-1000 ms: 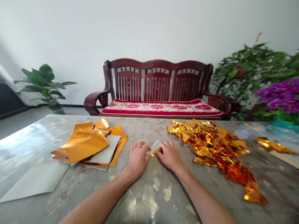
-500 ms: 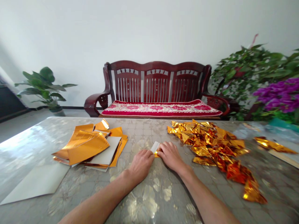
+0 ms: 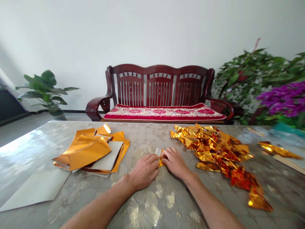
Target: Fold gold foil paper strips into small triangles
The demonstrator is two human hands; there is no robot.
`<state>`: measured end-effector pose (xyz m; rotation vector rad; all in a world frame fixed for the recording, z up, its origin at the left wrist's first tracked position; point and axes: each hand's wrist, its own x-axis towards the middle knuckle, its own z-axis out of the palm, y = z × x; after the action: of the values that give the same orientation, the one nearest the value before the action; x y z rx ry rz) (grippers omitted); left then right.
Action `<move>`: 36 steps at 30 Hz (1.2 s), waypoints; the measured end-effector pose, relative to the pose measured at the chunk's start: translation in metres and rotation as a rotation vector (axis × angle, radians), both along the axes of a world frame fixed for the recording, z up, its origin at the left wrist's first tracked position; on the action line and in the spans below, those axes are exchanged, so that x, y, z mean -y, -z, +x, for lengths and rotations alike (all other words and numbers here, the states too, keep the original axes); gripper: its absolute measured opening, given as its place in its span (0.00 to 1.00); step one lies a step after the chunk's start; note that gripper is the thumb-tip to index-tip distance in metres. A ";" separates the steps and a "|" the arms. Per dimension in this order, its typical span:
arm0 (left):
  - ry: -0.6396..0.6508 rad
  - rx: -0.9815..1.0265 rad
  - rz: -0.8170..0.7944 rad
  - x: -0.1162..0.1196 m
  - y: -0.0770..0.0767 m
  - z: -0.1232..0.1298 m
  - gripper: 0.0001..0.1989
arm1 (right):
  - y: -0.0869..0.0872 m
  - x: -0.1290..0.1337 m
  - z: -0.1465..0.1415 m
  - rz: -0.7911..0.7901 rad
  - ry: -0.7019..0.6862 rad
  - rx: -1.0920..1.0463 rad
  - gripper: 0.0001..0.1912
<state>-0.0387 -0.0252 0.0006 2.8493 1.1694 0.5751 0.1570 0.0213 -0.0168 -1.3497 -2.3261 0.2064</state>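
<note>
Item: folded gold-foil paper (image 3: 160, 162), light, thin, slippery; take by its creased edges.
Left hand (image 3: 144, 172): fingers closed on it.
Right hand (image 3: 174, 163): fingers closed on it.

No words, numbers, labels or brands can be read anywhere in this view. The plastic bag (image 3: 252, 135) at the far right end of the table (image 3: 143, 137) is too blurred to tell whether anything is printed on it.
</note>
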 end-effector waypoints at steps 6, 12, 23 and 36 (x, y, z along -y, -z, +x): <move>-0.024 -0.102 -0.017 0.009 0.005 0.011 0.07 | -0.002 0.001 0.000 0.048 0.270 -0.057 0.04; -0.047 -0.186 0.031 0.012 0.014 0.024 0.03 | -0.010 0.008 -0.006 0.014 0.389 0.118 0.08; -0.089 -0.060 -0.078 0.007 0.011 0.026 0.04 | -0.015 0.007 -0.020 -0.122 0.422 0.013 0.09; -0.050 0.080 -0.158 0.007 0.014 0.024 0.06 | -0.015 0.007 -0.021 -0.098 0.374 0.023 0.08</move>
<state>-0.0147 -0.0324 -0.0134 2.6481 1.2175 0.5651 0.1357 0.0143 -0.0021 -1.8115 -2.0538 0.1896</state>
